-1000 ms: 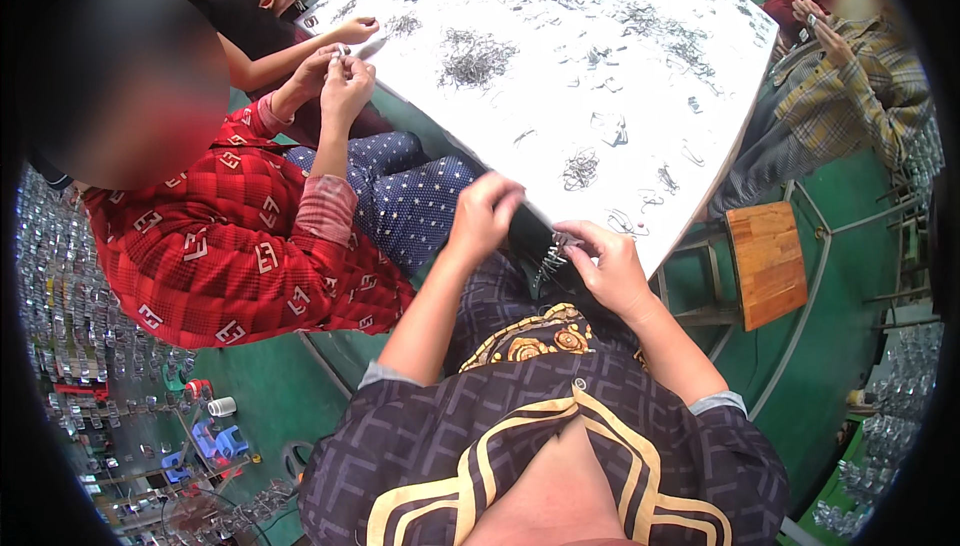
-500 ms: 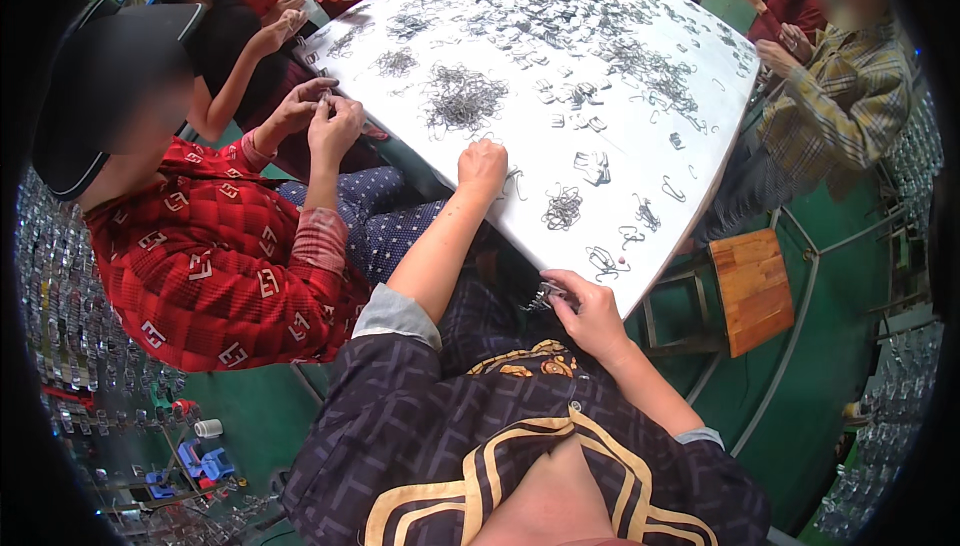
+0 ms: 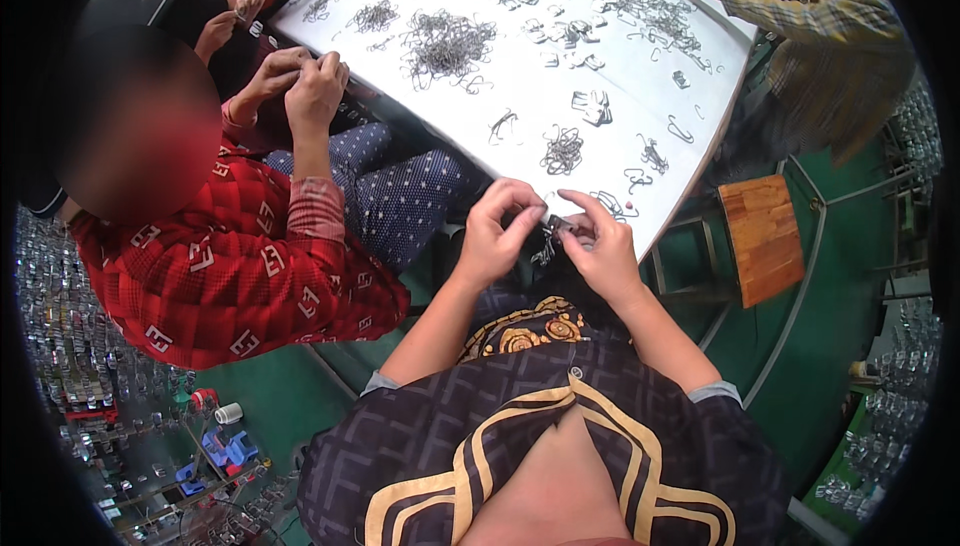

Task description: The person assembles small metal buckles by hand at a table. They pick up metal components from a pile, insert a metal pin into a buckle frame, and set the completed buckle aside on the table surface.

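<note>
My left hand (image 3: 503, 232) and my right hand (image 3: 604, 248) meet just off the table's near corner. My right hand is closed around a small bunch of metal pieces (image 3: 546, 247), dark and shiny, which hang below its fingertips; its forefinger is raised. Thumb and forefinger of my left hand pinch together beside that bunch; whatever they grip is too small to make out. Just beyond, on the white table (image 3: 535, 161), lie a small pile of bent wire hooks (image 3: 562, 152) and a few loose hooks (image 3: 610, 204). A stack of metal clips (image 3: 592, 107) rests farther off.
A large wire-hook pile (image 3: 448, 48) and scattered metal clips (image 3: 565, 31) cover the far table. On my left, a person in a red patterned jacket (image 3: 225, 271) works close by. A wooden stool (image 3: 762, 242) stands at the right. Other people sit around the table.
My left hand has come back from the table, near the large pile, to my right hand. My right hand has risen slightly with the metal pieces. The view has shifted.
</note>
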Available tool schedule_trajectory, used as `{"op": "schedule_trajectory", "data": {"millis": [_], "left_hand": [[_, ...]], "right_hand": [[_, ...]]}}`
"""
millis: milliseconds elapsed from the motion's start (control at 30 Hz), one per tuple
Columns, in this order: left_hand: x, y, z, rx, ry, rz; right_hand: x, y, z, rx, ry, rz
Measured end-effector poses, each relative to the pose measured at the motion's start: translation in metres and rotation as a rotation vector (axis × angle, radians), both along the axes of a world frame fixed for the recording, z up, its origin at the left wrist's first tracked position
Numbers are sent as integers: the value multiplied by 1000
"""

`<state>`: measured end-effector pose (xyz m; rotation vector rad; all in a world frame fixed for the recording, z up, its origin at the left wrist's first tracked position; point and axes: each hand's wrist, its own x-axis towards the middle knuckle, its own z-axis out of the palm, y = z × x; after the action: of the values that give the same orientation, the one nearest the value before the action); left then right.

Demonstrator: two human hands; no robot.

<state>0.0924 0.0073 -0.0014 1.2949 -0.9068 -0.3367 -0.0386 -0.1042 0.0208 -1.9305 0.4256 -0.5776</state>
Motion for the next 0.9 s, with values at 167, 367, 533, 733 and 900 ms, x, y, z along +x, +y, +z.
{"op": "schedule_trajectory", "data": {"millis": [167,367,533,733,900], "left_hand": [[-12,16,7,74,-46,-34],[-16,14,3,20,26,-7],[-29,17,-7,-23,208,-87],[-34,30,-12,11,188,-82],[-37,36,-7,48,179,-92]], "right_hand": [[4,11,8,19,-30,13],[4,19,12,15,-9,6],[-4,26,5,-98,31,37],[-23,43,-3,-91,-99,41],[-49,40,-6,-248,-39,58]]}}
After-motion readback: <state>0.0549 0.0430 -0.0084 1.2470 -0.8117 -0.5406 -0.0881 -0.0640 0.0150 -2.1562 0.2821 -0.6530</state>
